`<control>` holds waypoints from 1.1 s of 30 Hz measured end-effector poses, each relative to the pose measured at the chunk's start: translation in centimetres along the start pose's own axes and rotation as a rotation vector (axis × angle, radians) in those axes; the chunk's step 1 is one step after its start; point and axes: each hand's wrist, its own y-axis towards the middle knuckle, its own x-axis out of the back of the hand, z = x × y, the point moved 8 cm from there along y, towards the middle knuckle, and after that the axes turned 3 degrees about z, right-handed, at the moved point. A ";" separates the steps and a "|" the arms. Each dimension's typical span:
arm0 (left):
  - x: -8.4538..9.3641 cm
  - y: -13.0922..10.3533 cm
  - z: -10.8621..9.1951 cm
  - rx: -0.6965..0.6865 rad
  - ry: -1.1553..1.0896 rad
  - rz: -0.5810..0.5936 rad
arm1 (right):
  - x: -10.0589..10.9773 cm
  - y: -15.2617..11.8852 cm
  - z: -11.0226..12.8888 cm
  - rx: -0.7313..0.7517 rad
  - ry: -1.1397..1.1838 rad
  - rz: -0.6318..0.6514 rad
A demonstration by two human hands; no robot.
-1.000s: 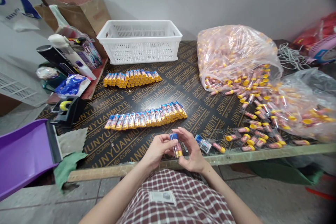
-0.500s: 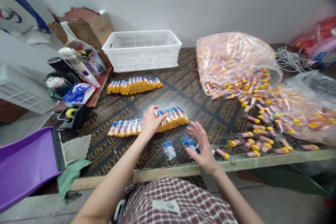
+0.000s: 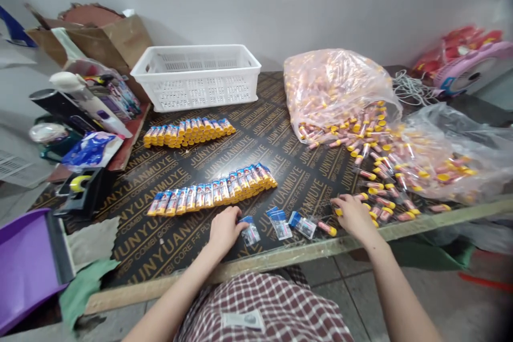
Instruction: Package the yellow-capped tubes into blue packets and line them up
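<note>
My left hand [image 3: 225,230] rests low over the table, its thumb at the edge of a small blue-topped clear packet [image 3: 251,232]. Its fingers are apart, and it holds nothing that I can see. My right hand [image 3: 355,216] reaches down at the left edge of the loose pink tubes, its fingers curled round a yellow-capped tube [image 3: 339,212] that is mostly hidden under it. Between my hands lie more blue-topped packets [image 3: 281,224] and a single tube [image 3: 327,228]. Beyond them stretches a slanting row of blue, white and yellow wrapped tubes [image 3: 205,195].
Behind stands a white basket [image 3: 202,93], with another stack of wrapped tubes [image 3: 188,131] before it. A clear bag [image 3: 336,80] spills pink tubes at right. A tape dispenser [image 3: 82,189] and purple dustpan [image 3: 28,267] are at left. The table's front edge [image 3: 280,257] is near.
My left hand has left the wrapped row and come down to the packet. My right hand has moved right to the loose tubes. The row now looks continuous; the view has shifted right.
</note>
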 end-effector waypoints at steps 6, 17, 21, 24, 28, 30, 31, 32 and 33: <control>-1.7 -0.2 2.1 0.125 -0.046 0.010 | -0.3 0.5 -1.1 0.023 -0.028 0.046; -1.2 -0.4 2.8 0.198 -0.089 -0.063 | 3.5 0.0 8.3 0.157 0.541 -0.175; -0.8 -0.3 3.0 0.201 -0.117 -0.108 | 3.9 -0.5 12.0 0.233 0.651 -0.142; -0.6 -0.1 3.4 0.214 -0.143 -0.115 | 3.8 -0.7 13.3 0.255 0.688 -0.116; -0.6 0.1 3.7 0.213 -0.200 -0.116 | 3.3 -1.1 13.8 0.266 0.713 -0.068; -0.3 -0.1 3.4 0.163 -0.261 -0.151 | 3.2 -1.3 13.9 0.269 0.736 -0.061; -0.1 -0.2 3.1 0.127 -0.304 -0.172 | 3.2 -1.4 13.9 0.265 0.754 -0.060; 0.0 -0.4 2.8 0.092 -0.353 -0.188 | 3.2 -1.5 14.0 0.258 0.774 -0.062; 0.0 -0.6 2.5 0.067 -0.407 -0.200 | 3.2 -1.5 14.0 0.248 0.795 -0.068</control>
